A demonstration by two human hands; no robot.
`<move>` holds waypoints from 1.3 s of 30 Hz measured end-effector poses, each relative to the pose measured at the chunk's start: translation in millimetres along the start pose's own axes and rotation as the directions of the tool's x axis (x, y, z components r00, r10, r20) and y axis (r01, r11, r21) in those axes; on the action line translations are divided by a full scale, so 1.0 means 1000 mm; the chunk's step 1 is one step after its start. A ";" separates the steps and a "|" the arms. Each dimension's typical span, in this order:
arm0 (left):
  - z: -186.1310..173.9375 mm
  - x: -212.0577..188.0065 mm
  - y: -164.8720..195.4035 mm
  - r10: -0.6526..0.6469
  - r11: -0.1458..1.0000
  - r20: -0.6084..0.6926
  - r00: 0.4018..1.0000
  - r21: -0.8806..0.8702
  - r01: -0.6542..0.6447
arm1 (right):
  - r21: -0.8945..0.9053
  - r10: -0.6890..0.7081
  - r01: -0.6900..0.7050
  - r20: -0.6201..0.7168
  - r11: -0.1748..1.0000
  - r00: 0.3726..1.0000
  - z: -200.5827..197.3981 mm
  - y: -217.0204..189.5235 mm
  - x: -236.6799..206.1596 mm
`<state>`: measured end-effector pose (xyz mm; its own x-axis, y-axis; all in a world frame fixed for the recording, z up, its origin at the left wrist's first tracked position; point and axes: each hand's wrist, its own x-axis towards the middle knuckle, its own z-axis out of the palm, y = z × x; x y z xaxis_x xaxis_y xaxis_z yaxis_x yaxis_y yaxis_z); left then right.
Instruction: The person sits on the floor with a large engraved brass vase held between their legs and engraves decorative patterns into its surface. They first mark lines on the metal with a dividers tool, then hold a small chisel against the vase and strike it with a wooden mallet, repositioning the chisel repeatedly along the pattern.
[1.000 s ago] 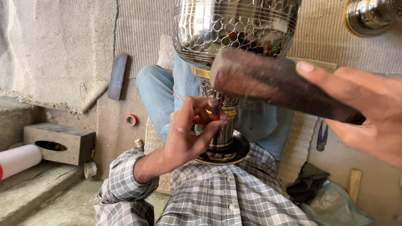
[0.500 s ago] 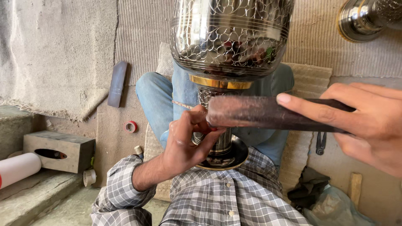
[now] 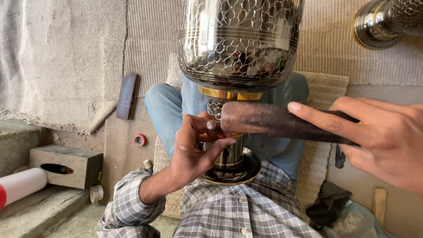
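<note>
Vessel (image 3: 240, 44): large engraved metal piece, scale pattern on its bulb, brass ring below, narrow stem, round dark base (image 3: 233, 169). It stands at centre, base resting in the person's lap against the checked shirt (image 3: 246, 211), bulb toward the far side.

Left hand (image 3: 194, 147): fingers pinched closed around a small punch (image 3: 214, 127), whose tip is held against the stem just below the brass ring. Thumb and forefinger grip it; the other fingers curl beside the stem.

Right hand (image 3: 379, 141): clenched around the handle of a hammer (image 3: 269, 119), forefinger stretched along the top. The dark, worn head points left, its end just beside the punch; cannot tell whether they touch.

Surroundings: a ribbed mat (image 3: 321, 83) lies under the blue-trousered legs. Far left of the knee, a flat dark bar (image 3: 126, 94) lies on the floor; nearer, a red tape roll (image 3: 139, 139). Left edge: a grey block with a slot (image 3: 66, 165) and a white tube (image 3: 22, 185). Top right: a second metal piece (image 3: 383, 20). Right near: dark cloth (image 3: 330, 205), wooden handle (image 3: 379, 200).
</note>
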<state>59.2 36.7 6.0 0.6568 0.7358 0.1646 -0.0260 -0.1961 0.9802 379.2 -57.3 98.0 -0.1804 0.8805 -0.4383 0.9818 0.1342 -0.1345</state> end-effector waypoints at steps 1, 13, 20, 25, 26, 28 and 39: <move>0.001 0.000 0.001 0.019 1.000 0.003 1.000 -0.001 -0.019 | 0.005 -0.027 0.027 -0.023 1.000 0.999 0.001 0.002 -0.001; 0.006 0.007 0.000 0.113 0.950 0.068 0.991 0.284 -0.127 | 0.214 -0.117 0.167 -0.229 0.962 0.966 0.019 0.020 -0.010; 0.008 0.017 0.015 0.000 0.954 0.161 0.987 0.296 -0.048 | 0.144 -0.084 0.099 -0.111 0.985 0.990 0.041 0.037 -0.011; 0.011 0.030 0.026 -0.049 0.953 0.232 0.972 0.301 -0.023 | 0.265 0.052 -0.007 -0.162 0.964 0.985 0.061 0.033 -0.022; 0.011 0.031 0.028 -0.077 0.947 0.250 0.965 0.320 -0.007 | 0.280 0.084 -0.029 -0.186 0.960 0.979 0.067 0.032 -0.025; 0.013 0.036 0.029 -0.128 0.934 0.285 0.950 0.357 0.018 | 0.459 0.167 -0.002 -0.319 0.888 0.933 0.081 0.029 -0.028; 0.014 0.044 0.031 -0.019 0.932 0.386 0.922 0.342 -0.124 | 0.749 0.438 -0.078 -0.297 0.658 0.848 0.130 0.026 -0.059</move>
<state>97.7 53.7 42.3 0.8973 0.4321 0.0906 0.1521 -0.4952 0.8554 407.5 -164.5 5.1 0.2951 0.9408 -0.1668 0.6159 -0.3208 -0.7196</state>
